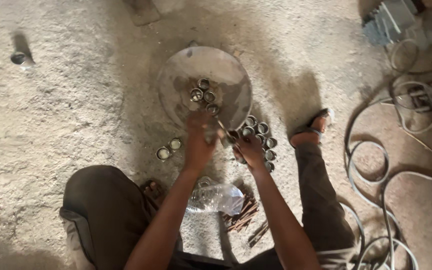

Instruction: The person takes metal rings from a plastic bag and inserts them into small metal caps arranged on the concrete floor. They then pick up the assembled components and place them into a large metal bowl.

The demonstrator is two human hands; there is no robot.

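Left hand (197,142) grips a small metal ring at the round plate's (176,80) near edge, right hand (250,150) holds thin rod (222,128); keep ring steady, rod centred.

One head-worn camera looks steeply down, close above the floor (66,100), knees at six o'clock.

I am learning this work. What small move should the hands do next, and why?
Probably set the small metal ring in the left hand onto the round plate beside the four rings there; the right hand holds a thin rod against it.
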